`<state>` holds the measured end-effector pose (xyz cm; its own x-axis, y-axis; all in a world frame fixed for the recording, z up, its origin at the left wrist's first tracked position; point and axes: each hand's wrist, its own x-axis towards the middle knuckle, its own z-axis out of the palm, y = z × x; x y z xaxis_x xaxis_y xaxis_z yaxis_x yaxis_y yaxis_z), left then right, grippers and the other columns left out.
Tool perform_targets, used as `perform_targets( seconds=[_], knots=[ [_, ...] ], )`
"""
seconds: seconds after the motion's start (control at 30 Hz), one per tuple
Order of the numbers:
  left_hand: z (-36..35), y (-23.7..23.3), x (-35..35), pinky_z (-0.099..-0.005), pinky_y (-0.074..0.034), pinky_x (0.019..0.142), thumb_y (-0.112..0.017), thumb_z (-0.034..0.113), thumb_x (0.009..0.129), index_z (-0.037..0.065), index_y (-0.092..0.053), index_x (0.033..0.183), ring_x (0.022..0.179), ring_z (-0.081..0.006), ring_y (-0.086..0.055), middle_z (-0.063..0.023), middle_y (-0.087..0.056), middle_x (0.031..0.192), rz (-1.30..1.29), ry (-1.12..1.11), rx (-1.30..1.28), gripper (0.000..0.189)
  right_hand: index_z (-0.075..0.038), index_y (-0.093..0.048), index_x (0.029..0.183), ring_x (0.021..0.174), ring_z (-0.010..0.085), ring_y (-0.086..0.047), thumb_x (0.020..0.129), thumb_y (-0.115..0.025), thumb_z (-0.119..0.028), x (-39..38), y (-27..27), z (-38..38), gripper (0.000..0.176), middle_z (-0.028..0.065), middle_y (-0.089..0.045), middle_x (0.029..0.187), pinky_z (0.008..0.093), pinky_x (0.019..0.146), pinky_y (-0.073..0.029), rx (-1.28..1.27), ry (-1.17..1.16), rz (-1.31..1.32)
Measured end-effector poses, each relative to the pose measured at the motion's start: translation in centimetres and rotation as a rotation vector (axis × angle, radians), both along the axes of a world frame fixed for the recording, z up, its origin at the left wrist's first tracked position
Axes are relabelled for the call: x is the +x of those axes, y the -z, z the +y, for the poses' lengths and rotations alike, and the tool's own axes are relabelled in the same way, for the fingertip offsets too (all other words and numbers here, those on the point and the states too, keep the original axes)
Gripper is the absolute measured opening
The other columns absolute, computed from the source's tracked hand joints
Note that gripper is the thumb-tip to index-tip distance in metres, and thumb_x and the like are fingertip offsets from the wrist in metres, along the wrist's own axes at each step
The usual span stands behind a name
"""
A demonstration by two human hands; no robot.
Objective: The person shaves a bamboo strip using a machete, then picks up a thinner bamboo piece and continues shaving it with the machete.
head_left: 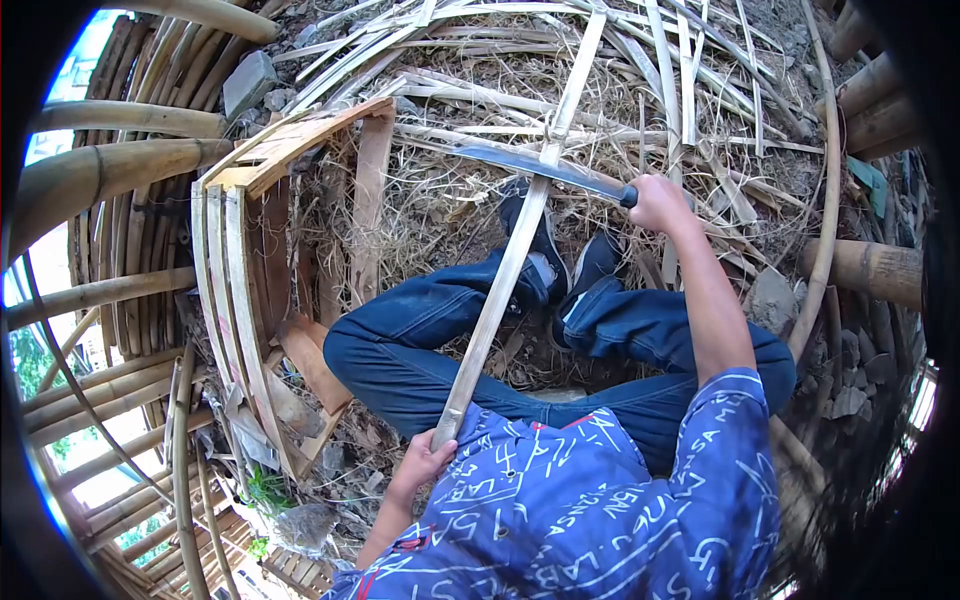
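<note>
left hand (pixel 425 462) grips the near end of 1 long flat pale bamboo strip (pixel 490 310), which slants out between 2 blue-jeaned legs (pixel 395 365). right hand (pixel 660 203) closed round dark handle (pixel 629 196) of long grey steel knife (pixel 588 180), blade crossing the strip's far half. slatted tan wooden frame (pixel 237 270) at left, loose strips (pixel 480 95) beyond.

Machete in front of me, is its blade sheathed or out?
Out: the machete shows bare metal crossing the bamboo strip, its handle gripped in your right hand.
</note>
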<state>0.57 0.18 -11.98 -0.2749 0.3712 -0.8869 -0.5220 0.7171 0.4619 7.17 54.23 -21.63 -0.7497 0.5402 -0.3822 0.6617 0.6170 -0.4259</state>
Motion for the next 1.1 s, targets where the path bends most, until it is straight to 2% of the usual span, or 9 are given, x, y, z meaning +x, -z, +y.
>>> perform_targets(
  seconds=[0.27, 0.33, 0.63, 0.73, 0.8, 0.9, 1.1],
  knots=[
    [-0.4, 0.3, 0.1, -0.0209, -0.029, 0.043, -0.061, 0.011, 0.093, 0.005, -0.056, 0.090, 0.050, -0.0018, -0.039, 0.0069, -0.047, 0.062, -0.022, -0.037, 0.031, 0.008, -0.008, -0.071, 0.085, 0.085, 0.0362, -0.065, 0.064, -0.058, -0.012, -1.0, 0.2, -0.3, 0.024, 0.0185, -0.068, 0.082, 0.0455, 0.080, -0.051, 0.061, -0.033, -0.024],
    [-0.1, 0.0, 0.1, -0.0208, -0.029, 0.043, -0.061, 0.011, 0.093, 0.005, -0.055, 0.090, 0.050, -0.0018, -0.039, 0.0069, -0.047, 0.062, -0.024, -0.042, 0.021, 0.008, -0.010, -0.071, 0.087, 0.084, 0.0357, -0.066, 0.063, -0.059, -0.012, -0.8, 0.4, -0.7, 0.027, 0.0181, -0.068, 0.082, 0.0451, 0.079, -0.052, 0.155, -0.055, 0.001],
    [-0.6, 0.6, 0.2, -0.0211, -0.031, 0.040, -0.062, 0.014, 0.092, 0.003, -0.056, 0.090, 0.047, -0.0035, -0.041, 0.0040, -0.049, 0.060, -0.017, -0.052, 0.063, 0.013, -0.010, -0.069, 0.090, 0.080, 0.0341, -0.067, 0.062, -0.062, -0.013, -1.5, 0.2, -2.2, 0.029, 0.0164, -0.068, 0.080, 0.0452, 0.075, -0.053, 0.253, -0.138, -0.017],
    [-0.3, 0.3, 0.3, -0.0212, -0.031, 0.041, -0.062, 0.015, 0.092, 0.003, -0.057, 0.091, 0.047, -0.0035, -0.041, 0.0041, -0.050, 0.061, 0.020, -0.032, 0.060, 0.013, -0.009, -0.069, 0.085, 0.078, 0.0331, -0.068, 0.065, -0.064, -0.018, -2.1, 0.9, -1.6, 0.022, 0.0161, -0.068, 0.079, 0.0439, 0.073, -0.054, 0.280, -0.114, 0.029],
    [-0.3, 0.4, 0.4, -0.0213, -0.031, 0.041, -0.062, 0.015, 0.092, 0.003, -0.057, 0.091, 0.047, -0.0035, -0.041, 0.0041, -0.050, 0.061, 0.053, -0.008, 0.047, 0.014, -0.009, -0.068, 0.089, 0.082, 0.0337, -0.067, 0.066, -0.062, -0.016, -2.7, 1.2, -0.9, 0.024, 0.0156, -0.068, 0.080, 0.0449, 0.075, -0.053, 0.276, 0.048, -0.064],
    [-0.4, 0.7, 0.4, -0.0212, -0.032, 0.041, -0.063, 0.016, 0.092, 0.003, -0.057, 0.094, 0.048, -0.0034, -0.042, 0.0042, -0.051, 0.061, 0.078, 0.004, 0.086, 0.014, -0.010, -0.068, 0.088, 0.081, 0.0341, -0.067, 0.068, -0.062, -0.016, -2.9, 1.8, 0.0, 0.021, 0.0154, -0.068, 0.080, 0.0450, 0.074, -0.053, 0.365, 0.042, -0.060],
    [-0.3, 0.4, 0.0, -0.0198, -0.031, 0.044, -0.060, 0.014, 0.094, 0.005, -0.055, 0.093, 0.051, -0.0018, -0.040, 0.0064, -0.047, 0.063, -0.052, -0.062, 0.076, 0.010, -0.011, -0.062, 0.089, 0.076, 0.0336, -0.068, 0.069, -0.065, -0.016, -2.5, 3.7, -1.4, 0.020, 0.0141, -0.068, 0.080, 0.0452, 0.069, -0.054, 0.481, 0.109, 0.021]
  ],
)
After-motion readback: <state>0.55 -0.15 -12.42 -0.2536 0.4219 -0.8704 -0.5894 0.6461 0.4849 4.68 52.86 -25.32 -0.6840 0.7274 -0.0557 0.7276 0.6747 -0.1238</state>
